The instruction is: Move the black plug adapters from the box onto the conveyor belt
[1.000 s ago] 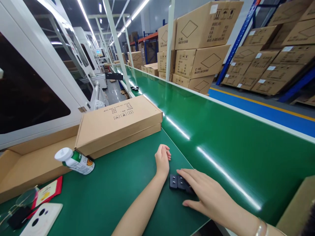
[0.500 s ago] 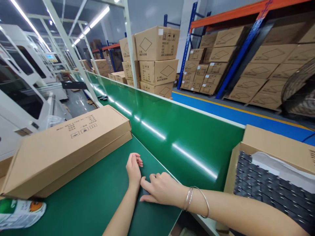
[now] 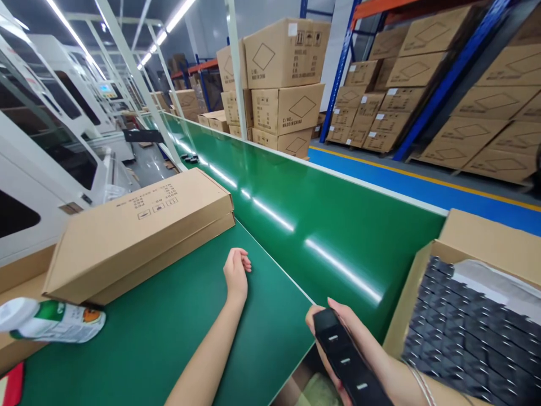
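Note:
My right hand (image 3: 359,332) grips a long black bar (image 3: 347,366) with small shiny metal tabs along its upper face, and holds it over the near edge of the green tabletop. The bar's lower end runs out of view, so its exact kind is unclear. Beside it on the right, an open carton (image 3: 416,287) holds rows of similar black pieces (image 3: 469,332) with metal tabs and a white sheet. My left hand (image 3: 237,270) rests on the green tabletop (image 3: 270,316), fingers curled in, with nothing visible in them.
Two flat cardboard boxes (image 3: 139,225) lie stacked at left, near a white-capped bottle (image 3: 63,320). A green conveyor belt (image 3: 321,220) runs alongside, with small black pieces (image 3: 189,159) farther up. Stacked cartons (image 3: 287,107) and loaded racks (image 3: 414,84) stand beyond.
My right hand has moved away from my left hand toward the near right and now grips the black bar. The left hand stays curled on the tabletop. The view has shifted slightly.

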Demonstrator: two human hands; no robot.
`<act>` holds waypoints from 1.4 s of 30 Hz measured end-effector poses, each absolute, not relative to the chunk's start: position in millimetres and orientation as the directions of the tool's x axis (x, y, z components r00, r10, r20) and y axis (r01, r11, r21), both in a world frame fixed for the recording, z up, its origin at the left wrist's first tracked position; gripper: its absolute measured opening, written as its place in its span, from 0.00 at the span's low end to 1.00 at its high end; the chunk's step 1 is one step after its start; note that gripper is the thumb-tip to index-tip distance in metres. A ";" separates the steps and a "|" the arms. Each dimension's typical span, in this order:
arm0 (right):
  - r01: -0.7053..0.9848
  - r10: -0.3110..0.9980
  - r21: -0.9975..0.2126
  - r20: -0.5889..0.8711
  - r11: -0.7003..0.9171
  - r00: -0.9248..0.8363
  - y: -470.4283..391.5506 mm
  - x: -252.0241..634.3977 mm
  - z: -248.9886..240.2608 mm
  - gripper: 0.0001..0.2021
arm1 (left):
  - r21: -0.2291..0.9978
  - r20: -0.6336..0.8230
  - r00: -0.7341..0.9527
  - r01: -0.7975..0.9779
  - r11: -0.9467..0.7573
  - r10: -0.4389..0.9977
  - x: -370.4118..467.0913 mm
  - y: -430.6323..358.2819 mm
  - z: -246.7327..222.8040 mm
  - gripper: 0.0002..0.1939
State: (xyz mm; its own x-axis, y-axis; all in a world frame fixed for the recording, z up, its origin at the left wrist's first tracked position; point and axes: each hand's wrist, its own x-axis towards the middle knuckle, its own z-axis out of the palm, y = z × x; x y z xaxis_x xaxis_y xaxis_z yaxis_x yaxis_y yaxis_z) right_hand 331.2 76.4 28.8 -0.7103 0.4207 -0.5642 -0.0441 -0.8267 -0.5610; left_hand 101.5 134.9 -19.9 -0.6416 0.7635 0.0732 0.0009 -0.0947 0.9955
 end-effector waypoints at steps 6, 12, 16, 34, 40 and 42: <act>-0.259 0.485 -0.514 -0.372 -0.818 -0.792 58.3 347.7 32.1 0.28 | 0.997 0.073 -0.635 0.020 -0.079 0.769 100.5 135.1 -20.0 0.12; -0.306 0.495 -0.479 -0.337 -0.822 -0.801 50.3 353.2 43.9 0.27 | 0.996 0.080 -0.632 0.072 -0.045 0.771 100.3 133.9 -19.5 0.11; -0.330 0.507 -0.471 -0.318 -0.818 -0.801 47.4 359.0 43.3 0.26 | 0.993 0.091 -0.625 0.118 -0.021 0.775 101.0 133.4 -18.6 0.11; -0.446 0.629 -0.479 -0.342 -0.756 -0.698 73.4 464.2 53.0 0.25 | 0.842 0.186 -0.041 0.521 -0.138 0.982 273.0 200.3 36.7 0.08; -0.573 0.751 -0.504 -0.286 -0.647 -0.595 81.3 524.5 38.1 0.27 | 0.399 0.177 0.639 0.648 -0.648 0.748 444.2 239.7 38.1 0.12; -0.553 0.761 -0.528 -0.366 -0.644 -0.536 84.3 549.3 27.3 0.29 | 0.369 0.136 0.675 0.645 -0.669 0.725 473.6 243.7 28.7 0.10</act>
State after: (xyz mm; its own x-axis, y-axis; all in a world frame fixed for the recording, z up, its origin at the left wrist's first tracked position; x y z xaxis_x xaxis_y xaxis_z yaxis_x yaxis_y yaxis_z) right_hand 549.3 84.3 27.3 -0.5365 0.7607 -0.3655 -0.5532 -0.6440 -0.5283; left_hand 473.6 243.7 28.7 0.6748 0.7254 0.1356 0.6451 -0.6690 0.3691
